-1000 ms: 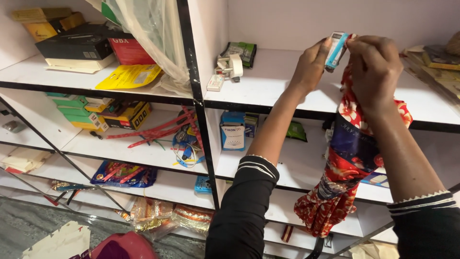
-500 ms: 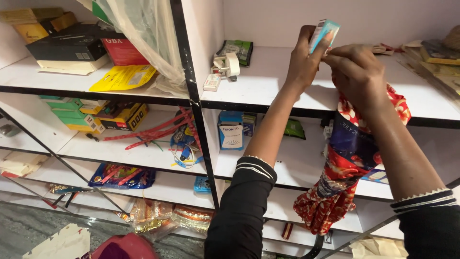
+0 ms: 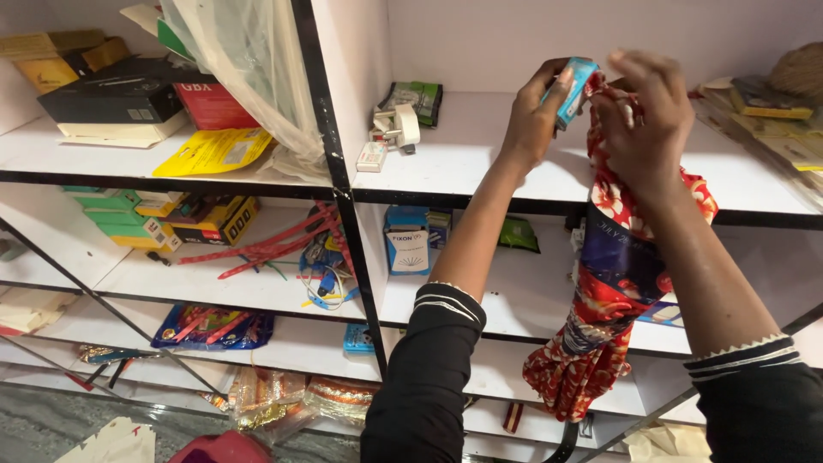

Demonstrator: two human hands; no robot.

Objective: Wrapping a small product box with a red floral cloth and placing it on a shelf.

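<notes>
In the upper right of the frame, the left hand (image 3: 533,116) is gripping a small light-blue box (image 3: 575,88), its fingers wrapping the box's left edge and the thumb pressing from behind, so the box is standing nearly upright just above and to the right of the palm. Right beside it, the right hand (image 3: 645,120) is clenching the gathered top of a red floral cloth bundle (image 3: 613,283), with its fingertips curling at the box's right edge; whether they are actually touching the box cannot be told. The bundle is hanging straight down from that hand through the right centre of the frame, its bunched lower end dangling in front of the lower shelves. Both hands are hovering above the white top shelf (image 3: 480,163), with the box sitting between them and in front of the pale back wall.

To the left of the hands, a white plug adapter (image 3: 399,127) is lying on the same shelf, just in front of a green packet (image 3: 417,99). One shelf down, in the centre of the frame, a blue-and-white carton (image 3: 407,240) is standing upright. In the upper left, a black flat box (image 3: 111,96) is resting above a yellow packet (image 3: 210,150), and a clear plastic bag (image 3: 249,69) is hanging near the black upright post (image 3: 339,171).
</notes>
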